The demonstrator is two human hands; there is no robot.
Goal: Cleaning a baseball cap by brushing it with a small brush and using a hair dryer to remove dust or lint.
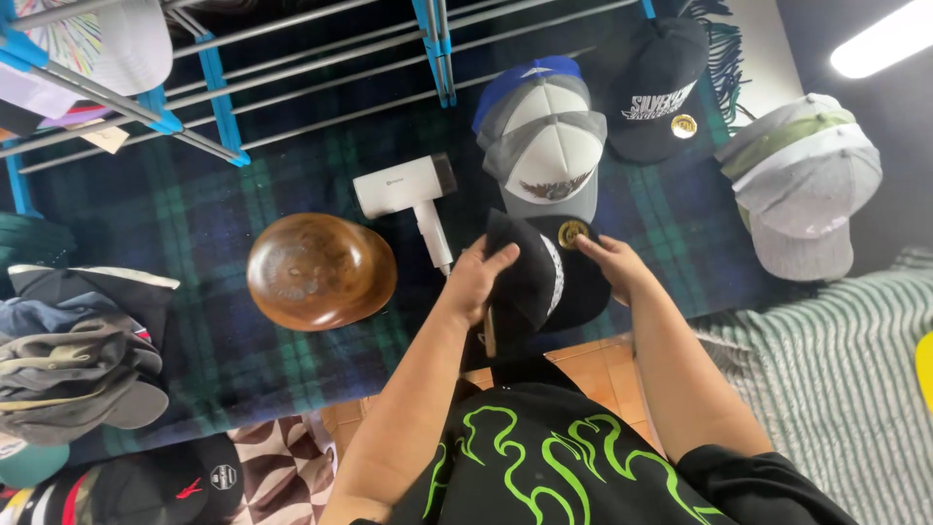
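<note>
At the centre of the frame, the left hand (476, 282) grips the crown of the black fabric cap with a flat brim (544, 277) while the right hand (607, 261) pinches its brim by the round gold sticker (572, 233); keeping the crown steady while handling the brim seems wise.

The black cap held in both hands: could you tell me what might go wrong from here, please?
1. The black cap sits at the blanket's near edge, gripped by the left hand and the right hand; if released, it might slide to the tiled floor.
2. The white handheld appliance lies beside the left hand and could be nudged.
3. The grey and white cap above it may get bumped out of place.
</note>
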